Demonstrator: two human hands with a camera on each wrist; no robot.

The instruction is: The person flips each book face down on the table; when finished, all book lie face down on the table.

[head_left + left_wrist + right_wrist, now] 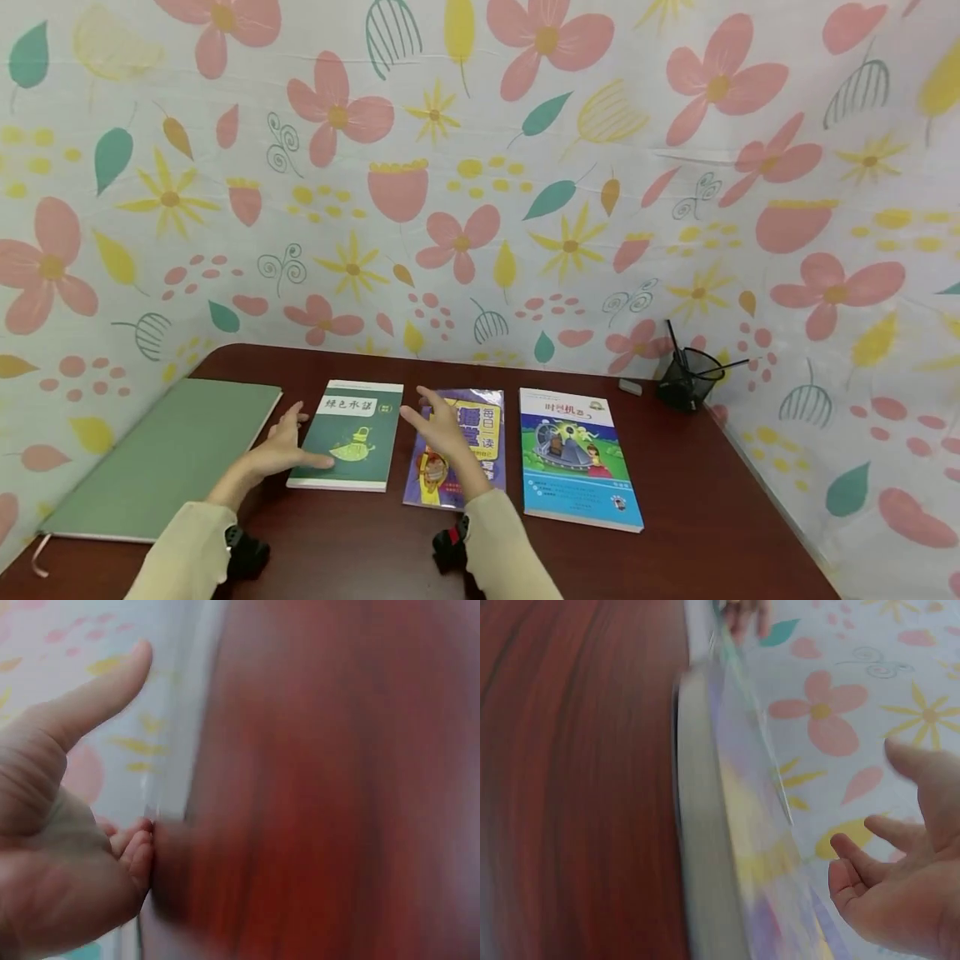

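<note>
A green book (363,458) with a white title label lies on the dark table, between both hands in the head view. My left hand (277,450) is at its left edge, thumb spread over the lower left of the cover; whether it touches is unclear. My right hand (444,429) is over the upper left of a purple and yellow book (489,433), fingers reaching toward the green book's right edge. In the left wrist view, the left hand (67,855) has its thumb raised. The right hand (900,877) is spread beside the purple book's blurred cover (761,862), holding nothing.
Right of the purple book lies a blue and green illustrated book (573,467). A large grey-green folder (165,458) is at the left. A black mesh pen cup (686,383) and a small grey eraser-like block (630,387) stand near the patterned wall covering (480,183).
</note>
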